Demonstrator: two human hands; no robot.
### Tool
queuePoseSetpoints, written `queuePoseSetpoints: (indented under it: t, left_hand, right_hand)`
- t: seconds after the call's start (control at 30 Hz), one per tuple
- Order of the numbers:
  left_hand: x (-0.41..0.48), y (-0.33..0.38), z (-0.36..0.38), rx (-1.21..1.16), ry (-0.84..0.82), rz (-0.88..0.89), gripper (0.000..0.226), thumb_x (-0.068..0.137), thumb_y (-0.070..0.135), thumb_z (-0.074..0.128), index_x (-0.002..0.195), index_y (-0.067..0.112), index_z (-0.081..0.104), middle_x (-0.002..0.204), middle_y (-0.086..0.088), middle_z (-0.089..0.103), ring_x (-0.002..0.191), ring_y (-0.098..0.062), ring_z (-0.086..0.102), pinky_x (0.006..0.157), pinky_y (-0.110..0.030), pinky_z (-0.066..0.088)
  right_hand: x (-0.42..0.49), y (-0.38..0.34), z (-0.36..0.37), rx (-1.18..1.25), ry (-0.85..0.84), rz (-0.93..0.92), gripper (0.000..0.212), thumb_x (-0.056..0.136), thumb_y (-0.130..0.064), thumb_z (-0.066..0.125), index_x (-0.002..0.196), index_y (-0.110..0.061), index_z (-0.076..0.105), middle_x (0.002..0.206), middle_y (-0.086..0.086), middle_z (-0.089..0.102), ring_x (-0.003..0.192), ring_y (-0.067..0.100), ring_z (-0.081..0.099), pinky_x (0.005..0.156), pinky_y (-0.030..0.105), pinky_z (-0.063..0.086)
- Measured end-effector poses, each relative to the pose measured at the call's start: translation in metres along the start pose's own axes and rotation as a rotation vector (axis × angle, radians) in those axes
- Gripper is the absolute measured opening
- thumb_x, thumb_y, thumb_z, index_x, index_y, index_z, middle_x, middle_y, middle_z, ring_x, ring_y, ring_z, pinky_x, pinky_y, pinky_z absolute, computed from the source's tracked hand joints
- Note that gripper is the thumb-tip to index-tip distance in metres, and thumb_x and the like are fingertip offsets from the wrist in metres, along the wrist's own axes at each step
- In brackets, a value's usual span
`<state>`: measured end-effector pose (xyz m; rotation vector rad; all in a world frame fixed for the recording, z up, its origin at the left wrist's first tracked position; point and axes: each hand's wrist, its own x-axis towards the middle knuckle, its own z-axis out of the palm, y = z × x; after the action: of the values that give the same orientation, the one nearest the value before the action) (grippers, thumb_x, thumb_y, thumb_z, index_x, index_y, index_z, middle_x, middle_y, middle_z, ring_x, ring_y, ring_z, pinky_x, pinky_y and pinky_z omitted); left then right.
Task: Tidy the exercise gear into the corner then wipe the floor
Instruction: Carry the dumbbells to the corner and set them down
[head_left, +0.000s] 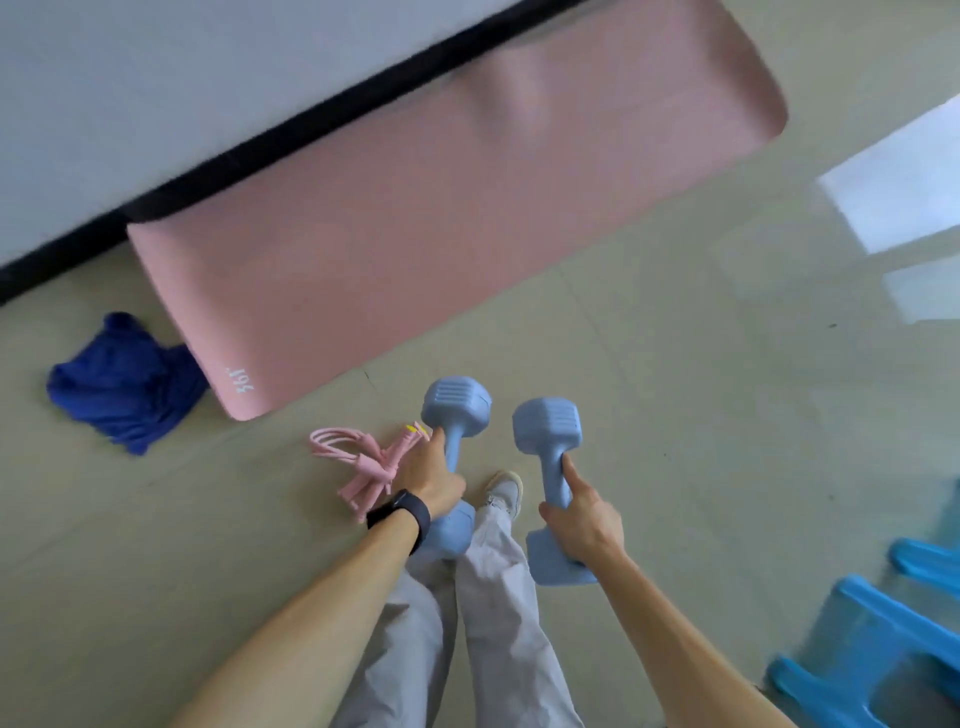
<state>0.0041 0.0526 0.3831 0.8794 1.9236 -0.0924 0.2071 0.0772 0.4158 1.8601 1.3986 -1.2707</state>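
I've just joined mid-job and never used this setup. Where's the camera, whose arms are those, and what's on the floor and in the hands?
There is no machine: one camera sits on a person's head and looks down, so both bare arms are theirs. The left hand, with a dark watch at its wrist, grips the handle of a pale blue dumbbell; the right hand grips a second dumbbell. On the floor lie a pink mat unrolled along the wall, a crumpled blue cloth at its near corner, and a pink rope bundle beside the left hand. A blue plastic stool stands at the lower right.
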Motion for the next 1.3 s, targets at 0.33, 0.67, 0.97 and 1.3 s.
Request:
queuePoseSetpoints:
  t: [0.33,0.67,0.97,1.3]
  left_hand:
    - [-0.195,0.124,-0.164,-0.111,0.125,0.440,0.068,0.077,0.012,0.063,0.139,0.033,0.044,0.086,0.002,0.064,0.081,-0.027,0.060,0.064,-0.032,0.044]
    - [-0.250,0.291,-0.198,-0.105,0.155,0.758,0.062,0.084,0.011,0.065,0.139,0.034,0.048,0.092,0.015,0.063,0.090,-0.017,0.063,0.081,-0.033,0.052]
    - [-0.264,0.526,-0.170,-0.136,0.139,0.892,0.061,0.085,0.011,0.069,0.136,0.038,0.050,0.097,0.020,0.062,0.093,-0.011,0.064,0.079,-0.026,0.048]
    - [-0.250,0.743,-0.174,-0.277,0.159,1.039,0.055,0.084,0.010,0.072,0.101,0.058,0.050,0.097,0.011,0.069,0.089,-0.011,0.067,0.080,-0.029,0.055]
  right_hand:
    - [-0.235,-0.009,-0.128,0.425,0.457,-0.154,0.070,0.092,-0.034,0.056,0.151,-0.051,0.022,0.094,-0.004,0.069,0.078,0.022,0.060,0.063,0.030,0.041]
    - [-0.290,0.048,-0.261,0.721,0.761,-0.273,0.070,0.092,-0.031,0.061,0.147,-0.056,0.025,0.052,-0.003,0.057,0.052,0.009,0.050,0.054,0.027,0.041]
    - [-0.261,0.136,-0.464,0.816,0.901,-0.304,0.070,0.092,-0.031,0.060,0.144,-0.062,0.025,0.053,-0.010,0.057,0.054,0.008,0.053,0.056,0.026,0.037]
    - [-0.216,0.192,-0.657,0.864,0.997,-0.345,0.070,0.092,-0.031,0.063,0.145,-0.060,0.027,0.056,-0.016,0.063,0.061,0.011,0.059,0.060,0.025,0.039]
